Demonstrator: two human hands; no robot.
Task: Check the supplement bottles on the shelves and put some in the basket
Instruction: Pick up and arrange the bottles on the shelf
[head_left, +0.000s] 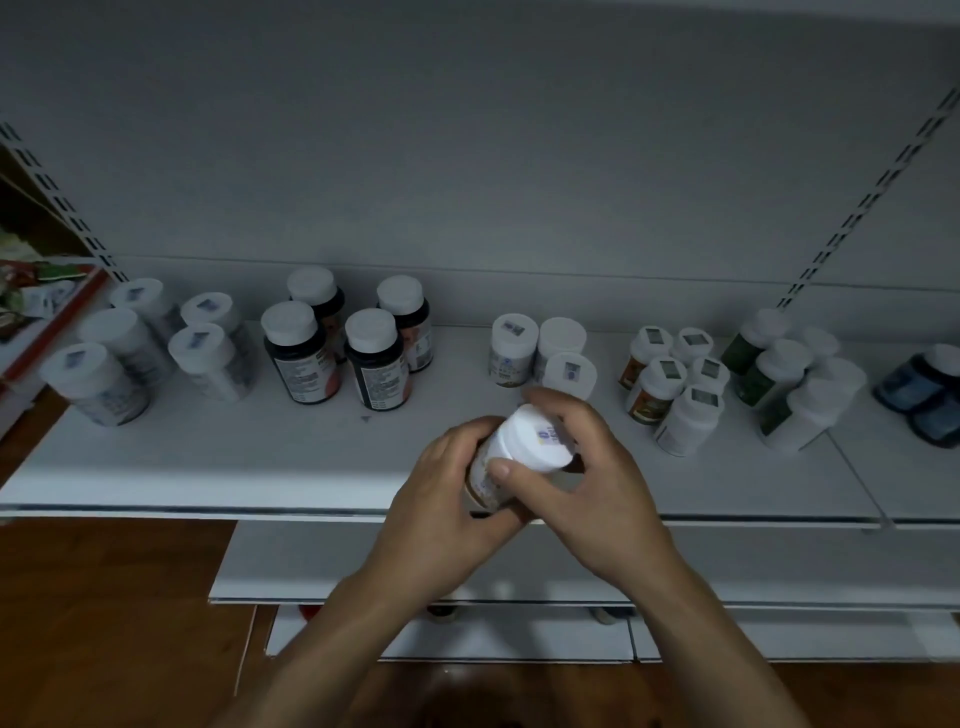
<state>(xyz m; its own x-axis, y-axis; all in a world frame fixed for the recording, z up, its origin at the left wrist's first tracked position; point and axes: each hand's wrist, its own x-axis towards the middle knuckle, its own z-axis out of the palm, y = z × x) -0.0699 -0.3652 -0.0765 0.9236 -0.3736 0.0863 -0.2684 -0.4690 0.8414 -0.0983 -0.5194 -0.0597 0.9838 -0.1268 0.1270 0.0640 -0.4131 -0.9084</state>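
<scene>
Two hands curl round one white-capped supplement bottle (524, 441), left hand (441, 499) on its body, right hand (587, 467) at its cap. Tilting the label upward would help reading.

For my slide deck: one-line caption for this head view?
Left hand and right hand grip a white-capped supplement bottle over a white shelf of grouped bottles.

Held bottle (530, 439): white cap, small blue mark on top, tan speckled label.
Shelf (208, 457) white; back panel (467, 156) pale grey.
Dark bottles (296, 358): black bodies, white caps, orange patch on labels.
Green-labelled bottles (748, 384): white caps.
Blue bottles (904, 384) far right.
Floor (104, 597): reddish-brown wood grain.
</scene>
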